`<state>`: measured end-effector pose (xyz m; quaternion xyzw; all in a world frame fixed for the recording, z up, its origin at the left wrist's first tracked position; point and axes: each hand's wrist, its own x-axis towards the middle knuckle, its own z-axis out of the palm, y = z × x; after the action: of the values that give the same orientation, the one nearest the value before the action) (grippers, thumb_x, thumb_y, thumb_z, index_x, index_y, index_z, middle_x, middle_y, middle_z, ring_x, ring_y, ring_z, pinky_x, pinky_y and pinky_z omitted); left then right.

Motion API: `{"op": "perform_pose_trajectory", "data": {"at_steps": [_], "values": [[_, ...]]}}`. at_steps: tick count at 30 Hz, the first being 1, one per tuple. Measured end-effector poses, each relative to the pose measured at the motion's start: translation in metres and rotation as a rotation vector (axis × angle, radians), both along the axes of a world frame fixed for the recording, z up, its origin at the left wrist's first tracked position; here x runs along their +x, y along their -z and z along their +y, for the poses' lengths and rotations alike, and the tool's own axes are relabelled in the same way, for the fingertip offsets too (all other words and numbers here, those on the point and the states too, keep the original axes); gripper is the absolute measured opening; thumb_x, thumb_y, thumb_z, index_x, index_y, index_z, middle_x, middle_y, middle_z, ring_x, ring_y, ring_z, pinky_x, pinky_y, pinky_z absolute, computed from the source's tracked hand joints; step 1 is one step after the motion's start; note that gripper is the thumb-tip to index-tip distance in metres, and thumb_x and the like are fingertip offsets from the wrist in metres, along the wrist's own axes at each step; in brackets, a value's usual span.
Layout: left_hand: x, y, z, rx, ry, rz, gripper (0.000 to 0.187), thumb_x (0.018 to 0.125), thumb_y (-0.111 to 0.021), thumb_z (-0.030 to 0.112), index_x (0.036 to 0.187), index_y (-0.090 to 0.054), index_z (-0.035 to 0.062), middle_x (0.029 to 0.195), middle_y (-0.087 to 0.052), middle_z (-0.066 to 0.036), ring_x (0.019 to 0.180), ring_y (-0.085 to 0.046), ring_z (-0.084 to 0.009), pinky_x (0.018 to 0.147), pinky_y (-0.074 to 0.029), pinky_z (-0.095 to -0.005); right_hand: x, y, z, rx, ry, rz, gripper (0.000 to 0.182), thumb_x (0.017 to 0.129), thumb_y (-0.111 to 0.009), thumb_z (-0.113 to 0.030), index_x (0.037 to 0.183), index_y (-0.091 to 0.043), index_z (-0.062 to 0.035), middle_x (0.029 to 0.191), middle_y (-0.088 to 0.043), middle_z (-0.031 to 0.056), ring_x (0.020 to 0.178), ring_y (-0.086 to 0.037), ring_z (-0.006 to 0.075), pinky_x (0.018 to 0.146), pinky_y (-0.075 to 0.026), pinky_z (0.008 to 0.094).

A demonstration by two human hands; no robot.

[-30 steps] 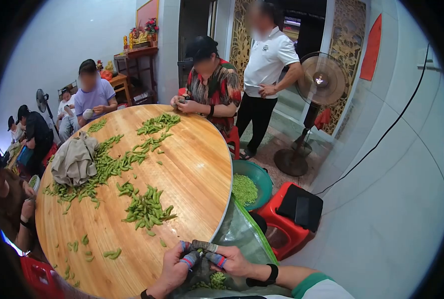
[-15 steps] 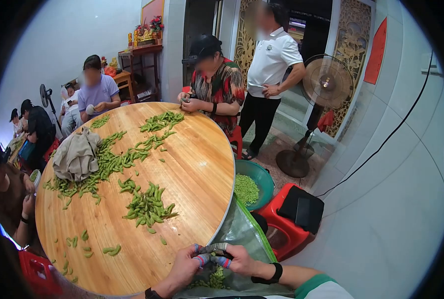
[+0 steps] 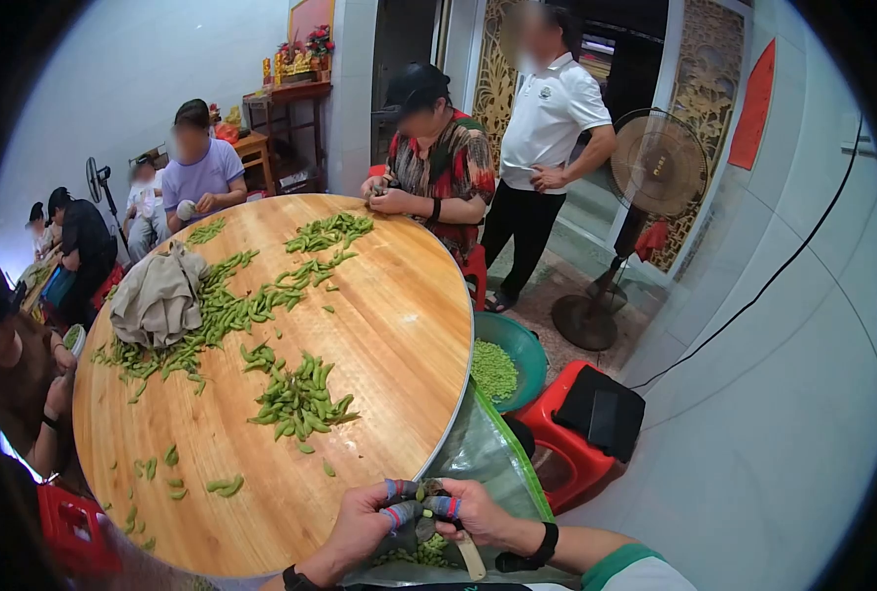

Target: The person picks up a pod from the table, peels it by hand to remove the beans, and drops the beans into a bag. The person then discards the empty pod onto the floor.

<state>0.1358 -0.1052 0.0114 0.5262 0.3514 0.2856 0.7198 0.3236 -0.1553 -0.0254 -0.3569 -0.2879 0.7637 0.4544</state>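
Over the table's near edge, my left hand (image 3: 364, 527) and my right hand (image 3: 483, 514) meet, with striped cloth covers on several fingertips. Both are closed around a green soybean pod (image 3: 422, 494), mostly hidden by the fingers. A pale green bean (image 3: 426, 513) shows between the fingertips. From beneath my right hand a slim cream-coloured piece (image 3: 472, 558), like a handle, points down; what it belongs to is hidden. Shelled beans (image 3: 428, 551) lie below my hands in a translucent green-edged bag (image 3: 478, 448). The nearest pile of soybean pods (image 3: 302, 399) rests on the round wooden table (image 3: 399, 325).
More pods (image 3: 227, 305) and a crumpled grey cloth (image 3: 158, 295) lie on the table. To the right stand a green basin (image 3: 527, 360) of beans, a red stool (image 3: 576, 409) bearing a dark phone (image 3: 604, 422), and a fan (image 3: 660, 163). Several people sit or stand around.
My fingers have shifted around the pod, and a pale bean now shows between them. The cream-coloured piece has come into sight under my right hand. The view has moved slightly.
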Motion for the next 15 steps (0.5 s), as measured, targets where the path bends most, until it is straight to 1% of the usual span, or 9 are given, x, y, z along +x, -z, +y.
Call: {"op": "perform_pose_trajectory", "data": {"at_steps": [1,4,6,7,9,10,12,13,15], "values": [[0.000,-0.002,-0.001,0.068,0.003,0.055,0.027,0.085,-0.061,0.000,0.113,-0.063,-0.0012,0.089,-0.065,-0.002,0.079,-0.058,-0.0078,0.071,-0.048,-0.0215,-0.001,0.000,0.000,-0.001,0.000,0.000,0.020,0.095,-0.052,-0.016,0.111,-0.054,-0.0042,0.061,-0.053,0.0028,0.044,-0.043,0.0058,0.037,-0.030,0.0192],[-0.003,-0.005,-0.003,0.117,-0.012,0.062,0.024,0.084,-0.062,-0.001,0.108,-0.064,-0.0015,0.089,-0.065,-0.003,0.078,-0.059,-0.0078,0.069,-0.049,-0.0220,-0.002,-0.003,-0.001,0.021,-0.008,-0.029,0.021,0.096,-0.050,-0.018,0.113,-0.054,-0.0052,0.061,-0.050,0.0006,0.045,-0.041,0.0048,0.038,-0.030,0.0191],[-0.007,-0.006,-0.001,0.068,-0.017,0.024,0.022,0.084,-0.062,-0.001,0.106,-0.064,-0.0014,0.090,-0.065,-0.003,0.079,-0.059,-0.0078,0.069,-0.049,-0.0223,-0.001,-0.011,-0.004,0.148,-0.047,-0.269,0.027,0.098,-0.046,-0.020,0.121,-0.052,-0.0078,0.060,-0.047,-0.0019,0.047,-0.041,0.0038,0.040,-0.031,0.0189],[-0.009,-0.007,0.000,0.018,-0.024,-0.016,0.021,0.084,-0.063,-0.001,0.104,-0.064,-0.0013,0.090,-0.065,-0.003,0.079,-0.059,-0.0077,0.069,-0.049,-0.0226,0.000,-0.012,-0.005,0.147,-0.047,-0.269,0.027,0.098,-0.046,-0.020,0.121,-0.052,-0.0078,0.060,-0.047,-0.0019,0.047,-0.041,0.0038,0.040,-0.031,0.0189],[-0.006,-0.013,0.001,0.028,-0.069,0.001,0.019,0.084,-0.063,-0.001,0.103,-0.064,-0.0012,0.090,-0.065,-0.003,0.079,-0.059,-0.0078,0.068,-0.050,-0.0228,0.002,-0.014,-0.008,0.138,0.018,-0.299,0.036,0.100,-0.042,-0.022,0.135,-0.045,-0.0122,0.061,-0.045,-0.0036,0.049,-0.040,0.0029,0.044,-0.032,0.0183],[-0.006,-0.015,0.002,0.041,-0.110,0.017,0.018,0.083,-0.064,0.000,0.101,-0.064,-0.0010,0.089,-0.065,-0.003,0.078,-0.059,-0.0079,0.068,-0.050,-0.0230,0.002,-0.017,-0.008,0.139,0.014,-0.298,0.036,0.100,-0.042,-0.022,0.135,-0.045,-0.0122,0.061,-0.045,-0.0036,0.049,-0.040,0.0029,0.044,-0.032,0.0183],[-0.006,-0.006,0.002,0.069,-0.071,0.040,0.018,0.084,-0.064,0.000,0.102,-0.064,-0.0008,0.089,-0.065,-0.002,0.077,-0.059,-0.0078,0.067,-0.049,-0.0226,0.003,-0.026,-0.009,0.261,-0.041,-0.358,0.044,0.100,-0.040,-0.022,0.144,-0.035,-0.0157,0.063,-0.047,-0.0038,0.051,-0.041,0.0027,0.046,-0.034,0.0181],[-0.006,-0.003,0.002,0.094,-0.030,0.060,0.019,0.084,-0.064,0.001,0.103,-0.064,-0.0005,0.088,-0.065,-0.002,0.075,-0.058,-0.0077,0.066,-0.049,-0.0223,0.002,-0.025,-0.008,0.261,-0.040,-0.357,0.044,0.100,-0.040,-0.022,0.144,-0.035,-0.0157,0.063,-0.047,-0.0038,0.051,-0.041,0.0027,0.046,-0.034,0.0181],[-0.003,-0.001,0.000,0.077,-0.044,0.057,0.019,0.084,-0.064,0.001,0.103,-0.064,-0.0007,0.087,-0.064,-0.002,0.073,-0.057,-0.0072,0.064,-0.048,-0.0217,0.000,-0.024,-0.009,0.259,-0.079,-0.378,0.047,0.100,-0.039,-0.019,0.146,-0.031,-0.0150,0.065,-0.047,-0.0037,0.053,-0.041,0.0029,0.048,-0.035,0.0183]]}}
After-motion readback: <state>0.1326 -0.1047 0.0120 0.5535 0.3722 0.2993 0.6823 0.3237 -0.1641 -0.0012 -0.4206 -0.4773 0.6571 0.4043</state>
